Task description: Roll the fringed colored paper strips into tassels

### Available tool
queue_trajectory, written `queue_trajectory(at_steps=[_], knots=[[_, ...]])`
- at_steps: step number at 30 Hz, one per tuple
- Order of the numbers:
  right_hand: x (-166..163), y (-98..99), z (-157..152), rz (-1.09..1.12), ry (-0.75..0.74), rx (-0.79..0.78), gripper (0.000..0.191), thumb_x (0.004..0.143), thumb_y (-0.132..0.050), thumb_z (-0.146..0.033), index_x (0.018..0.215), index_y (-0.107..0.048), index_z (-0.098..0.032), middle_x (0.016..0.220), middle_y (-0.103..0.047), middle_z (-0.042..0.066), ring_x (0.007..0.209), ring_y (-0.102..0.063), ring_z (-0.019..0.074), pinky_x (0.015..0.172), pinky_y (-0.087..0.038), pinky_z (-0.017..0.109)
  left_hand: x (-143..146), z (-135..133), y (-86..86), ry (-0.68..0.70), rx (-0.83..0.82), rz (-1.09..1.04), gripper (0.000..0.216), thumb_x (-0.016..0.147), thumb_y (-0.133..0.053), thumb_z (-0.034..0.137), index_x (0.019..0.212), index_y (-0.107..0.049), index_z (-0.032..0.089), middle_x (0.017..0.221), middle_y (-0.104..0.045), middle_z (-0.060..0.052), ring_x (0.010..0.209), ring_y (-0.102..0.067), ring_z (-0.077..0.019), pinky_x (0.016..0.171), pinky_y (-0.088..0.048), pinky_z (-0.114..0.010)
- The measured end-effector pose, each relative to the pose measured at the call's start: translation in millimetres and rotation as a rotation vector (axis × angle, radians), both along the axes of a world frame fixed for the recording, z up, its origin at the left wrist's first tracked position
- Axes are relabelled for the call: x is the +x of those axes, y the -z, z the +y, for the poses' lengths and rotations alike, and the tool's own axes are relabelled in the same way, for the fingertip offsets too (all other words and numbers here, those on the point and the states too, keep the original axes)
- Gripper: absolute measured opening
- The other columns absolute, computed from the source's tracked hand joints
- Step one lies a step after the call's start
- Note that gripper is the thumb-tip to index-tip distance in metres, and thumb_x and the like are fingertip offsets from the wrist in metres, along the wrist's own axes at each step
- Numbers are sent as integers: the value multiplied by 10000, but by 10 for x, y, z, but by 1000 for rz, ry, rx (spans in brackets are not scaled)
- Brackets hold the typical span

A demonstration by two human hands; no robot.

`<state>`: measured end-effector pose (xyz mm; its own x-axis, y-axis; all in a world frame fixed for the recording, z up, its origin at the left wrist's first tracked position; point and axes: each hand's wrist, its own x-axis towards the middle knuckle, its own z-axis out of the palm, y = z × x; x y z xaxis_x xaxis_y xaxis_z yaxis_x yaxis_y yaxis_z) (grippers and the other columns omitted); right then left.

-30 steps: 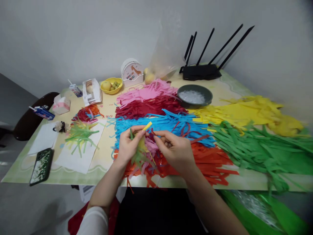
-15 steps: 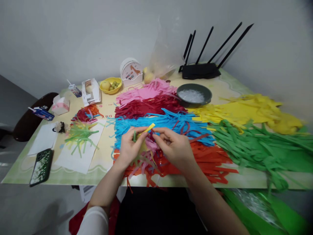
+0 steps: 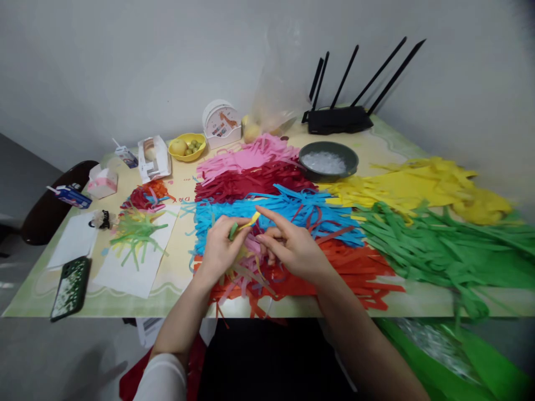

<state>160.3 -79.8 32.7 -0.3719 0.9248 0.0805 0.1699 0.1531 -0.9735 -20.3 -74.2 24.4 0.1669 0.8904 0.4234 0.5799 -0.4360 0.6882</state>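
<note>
left hand [image 3: 220,246] on a yellow strip [image 3: 252,220], right hand [image 3: 292,245] at its tip

on my feed i have the left hand nearly closed, thumb and fingers pinching the yellow strip, whose free end points up between the two hands. a green strip end [image 3: 233,230] pokes out of the same fist. the right hand is half curled: its index finger reaches out to the tip of the yellow strip, the thumb lies lower, and the other fingers fold in. the view is soft there, so i can't tell whether the right hand has hold of anything. just below the hands i see a loose tuft of pink and pale strips [image 3: 251,267], over the orange fringe [image 3: 355,267].

working outward, the orange fringe lies nearest the table edge, with blue fringe [image 3: 225,210] behind it, then dark red fringe [image 3: 251,185], then pink fringe [image 3: 254,155]. to my right are green fringe [image 3: 472,256] and, behind it, yellow fringe [image 3: 430,186]. a dark bowl [image 3: 334,176] of clear pieces [image 3: 322,162] sits beside the dark red fringe, and a black router [image 3: 337,120] stands behind it. to my left, a green and yellow tuft [image 3: 136,231] lies on a white sheet [image 3: 125,275], with a phone [image 3: 71,288] near it. farther back, a yellow dish [image 3: 187,158] holds fruit [image 3: 179,147] next to a white giraffe holder [image 3: 221,122].
</note>
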Motion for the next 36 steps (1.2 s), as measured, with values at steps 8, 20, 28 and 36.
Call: queue_trajectory(at_steps=[8, 20, 28, 36], knots=[[60, 129, 201, 147, 0, -122, 325, 842, -622, -431, 972, -661, -136, 568, -606, -26, 423, -514, 102, 419, -433, 217, 35, -18, 26, 192, -34, 134, 190, 902, -591, 204, 1043, -718, 201, 862, -709, -61, 838, -607, -200, 775, -486, -328], [46, -123, 44, 100, 180, 202, 130, 908, -584, -277, 1018, -621, -218, 624, -626, -33, 493, -572, 113, 471, -441, 214, 64, 2, -30, 226, -203, -55, 292, 986, -445, 298, 1082, -701, 194, 1213, -677, -103, 1139, -596, -240, 1012, -433, -391], [-50, -103, 91, -51, 125, 391, 125, 932, -542, -254, 940, -652, -195, 766, -704, 11, 644, -656, 136, 599, -482, 231, -8, -37, -117, 253, -419, -341, 235, 873, -632, 363, 994, -708, 176, 895, -721, -72, 854, -653, -224, 811, -504, -348], [-37, -64, -17, 15, 420, 419, 162, 913, -575, -271, 998, -685, -188, 691, -689, 8, 565, -635, 135, 528, -485, 233, -34, -35, -205, 112, -487, -764, 259, 751, -784, 373, 926, -753, 185, 796, -767, -41, 749, -703, -167, 761, -536, -277]])
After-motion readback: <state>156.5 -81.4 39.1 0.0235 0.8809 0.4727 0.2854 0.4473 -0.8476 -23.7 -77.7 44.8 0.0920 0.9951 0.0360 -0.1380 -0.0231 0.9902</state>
